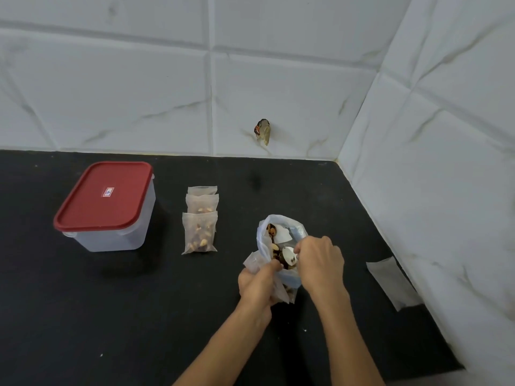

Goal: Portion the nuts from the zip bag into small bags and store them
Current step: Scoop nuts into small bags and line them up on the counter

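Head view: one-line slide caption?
Left hand holds a small bag at the zip bag while right hand scoops nuts.

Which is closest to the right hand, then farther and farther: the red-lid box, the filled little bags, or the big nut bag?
1. Big nut bag, at the right hand.
2. Filled little bags, left of it.
3. Red-lid box, far left.

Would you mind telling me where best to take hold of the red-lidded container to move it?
Probably grip the red-lidded container by its clear side walls just under the lid rim, coming from above with fingers on the two long sides. The lid overhangs the walls, giving a lip, and the box stands upright with space around it.
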